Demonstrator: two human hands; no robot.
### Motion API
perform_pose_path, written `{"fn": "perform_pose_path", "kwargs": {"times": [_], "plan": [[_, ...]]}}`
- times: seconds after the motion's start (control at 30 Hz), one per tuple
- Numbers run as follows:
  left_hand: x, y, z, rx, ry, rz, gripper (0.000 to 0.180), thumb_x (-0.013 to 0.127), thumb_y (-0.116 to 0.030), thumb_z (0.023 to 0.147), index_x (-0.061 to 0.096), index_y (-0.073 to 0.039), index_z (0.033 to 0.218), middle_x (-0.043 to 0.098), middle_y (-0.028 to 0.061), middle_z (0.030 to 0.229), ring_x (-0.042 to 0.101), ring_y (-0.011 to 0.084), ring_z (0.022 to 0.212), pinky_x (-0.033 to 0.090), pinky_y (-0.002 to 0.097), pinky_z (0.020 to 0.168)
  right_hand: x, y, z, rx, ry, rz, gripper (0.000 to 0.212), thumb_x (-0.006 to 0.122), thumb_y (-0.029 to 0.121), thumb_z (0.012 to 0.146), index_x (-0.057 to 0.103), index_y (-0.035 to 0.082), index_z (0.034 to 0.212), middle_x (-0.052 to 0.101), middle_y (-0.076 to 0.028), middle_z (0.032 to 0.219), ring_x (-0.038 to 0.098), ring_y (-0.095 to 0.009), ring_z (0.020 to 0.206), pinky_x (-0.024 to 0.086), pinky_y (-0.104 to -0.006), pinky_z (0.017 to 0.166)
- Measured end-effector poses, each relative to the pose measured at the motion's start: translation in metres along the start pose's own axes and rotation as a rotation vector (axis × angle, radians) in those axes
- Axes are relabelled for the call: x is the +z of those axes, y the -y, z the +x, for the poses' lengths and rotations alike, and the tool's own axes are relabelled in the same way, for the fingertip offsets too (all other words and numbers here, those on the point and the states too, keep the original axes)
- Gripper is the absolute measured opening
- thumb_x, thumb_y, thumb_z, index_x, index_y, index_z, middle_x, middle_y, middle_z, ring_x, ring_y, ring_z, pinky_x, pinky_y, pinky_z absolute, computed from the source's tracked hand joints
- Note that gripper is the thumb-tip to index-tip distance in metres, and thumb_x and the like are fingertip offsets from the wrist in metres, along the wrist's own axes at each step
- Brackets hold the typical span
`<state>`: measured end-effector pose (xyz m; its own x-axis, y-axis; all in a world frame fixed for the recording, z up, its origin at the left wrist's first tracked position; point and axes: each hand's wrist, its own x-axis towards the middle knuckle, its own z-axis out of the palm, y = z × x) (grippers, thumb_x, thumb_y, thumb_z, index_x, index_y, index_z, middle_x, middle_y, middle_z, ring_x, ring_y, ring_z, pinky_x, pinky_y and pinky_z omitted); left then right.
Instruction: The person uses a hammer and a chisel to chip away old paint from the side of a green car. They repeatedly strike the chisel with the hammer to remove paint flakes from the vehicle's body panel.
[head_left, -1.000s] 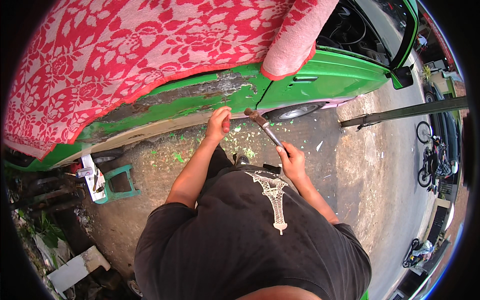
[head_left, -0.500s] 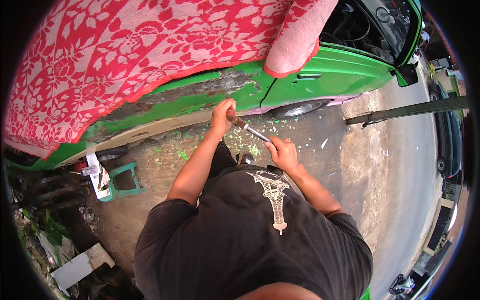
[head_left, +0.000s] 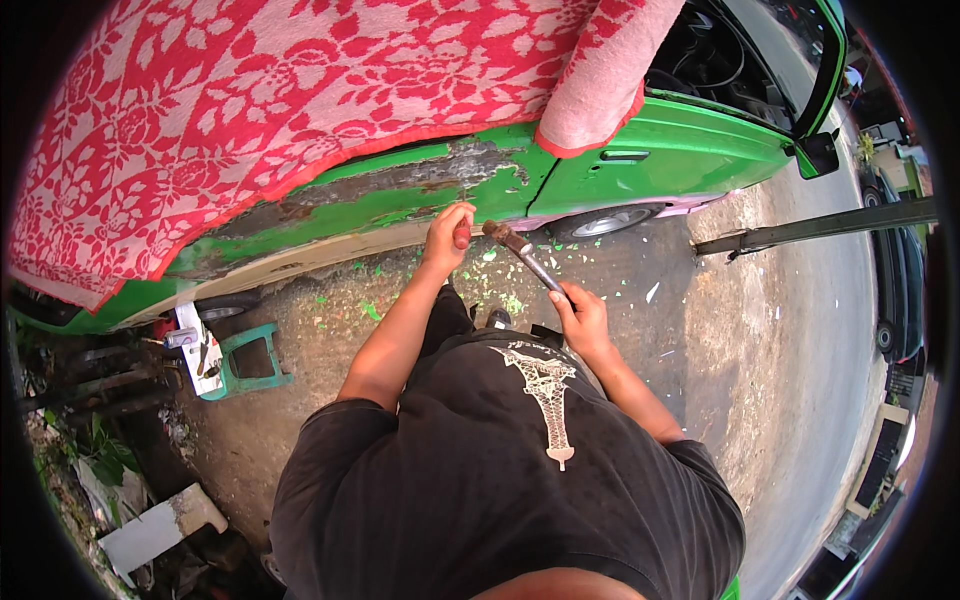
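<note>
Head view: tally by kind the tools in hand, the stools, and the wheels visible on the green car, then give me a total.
Hammer, in the right hand: 1
Red-handled tool, in the left hand: 1
Teal stool: 1
Visible wheels on the green car: 2
Total: 5

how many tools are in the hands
2: a hammer in the right hand, and a red-handled tool in the left hand, by the green panel. Something small inside the grips could be hidden.
</note>
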<state>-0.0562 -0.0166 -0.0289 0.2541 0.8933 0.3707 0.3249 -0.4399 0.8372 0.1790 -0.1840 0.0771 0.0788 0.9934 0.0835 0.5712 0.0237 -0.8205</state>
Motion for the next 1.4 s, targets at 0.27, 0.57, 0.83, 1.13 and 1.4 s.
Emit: {"fn": "perform_pose_path", "kwargs": {"times": [0.27,0.57,0.83,1.13,1.4], "plan": [[-0.001,0.008,0.000,0.007,0.018,-0.017,0.029,0.059,0.014,0.067,0.052,-0.005,0.087,0.065,0.0122,0.105,0.063,0.0318,0.097,0.049,0.0352,0.083,-0.001,0.000,-0.003,0.019,0.003,-0.011,0.021,0.065,0.026,0.094,0.069,0.006,0.098,0.063,-0.012,0.069,0.062,-0.031,0.063,0.047,-0.0386,0.067],[0.005,-0.004,0.000,-0.037,0.003,0.047,0.029,0.061,0.013,0.066,0.051,-0.006,0.087,0.065,0.0118,0.104,0.062,0.0345,0.096,0.050,0.0379,0.082,-0.002,0.005,0.000,-0.022,-0.010,0.010,0.020,0.066,0.023,0.092,0.069,0.004,0.098,0.066,-0.013,0.074,0.061,-0.032,0.063,0.047,-0.0383,0.065],[0.002,0.004,0.008,-0.138,0.059,0.023,0.027,0.060,0.012,0.069,0.052,-0.006,0.087,0.065,0.0114,0.103,0.062,0.0348,0.095,0.049,0.0389,0.080,0.012,-0.010,0.008,-0.319,0.027,-0.207,0.019,0.066,0.025,0.092,0.067,0.007,0.095,0.064,-0.012,0.069,0.061,-0.031,0.061,0.045,-0.0395,0.063],[-0.016,0.017,-0.018,-0.088,0.128,-0.018,0.028,0.056,0.014,0.068,0.050,-0.006,0.087,0.065,0.0114,0.109,0.060,0.0347,0.105,0.047,0.0383,0.089,-0.001,-0.018,-0.006,-0.062,-0.024,-0.126,0.020,0.066,0.026,0.093,0.069,0.007,0.099,0.063,-0.012,0.067,0.060,-0.032,0.060,0.045,-0.0388,0.062],[-0.012,0.003,-0.012,0.048,0.051,-0.016,0.024,0.055,0.015,0.071,0.050,-0.003,0.085,0.063,0.0142,0.110,0.059,0.0234,0.091,0.047,0.0299,0.083,-0.006,-0.021,-0.007,0.089,-0.055,-0.013,0.020,0.068,0.021,0.092,0.069,0.003,0.102,0.062,-0.014,0.067,0.058,-0.029,0.058,0.045,-0.0382,0.058]]}}
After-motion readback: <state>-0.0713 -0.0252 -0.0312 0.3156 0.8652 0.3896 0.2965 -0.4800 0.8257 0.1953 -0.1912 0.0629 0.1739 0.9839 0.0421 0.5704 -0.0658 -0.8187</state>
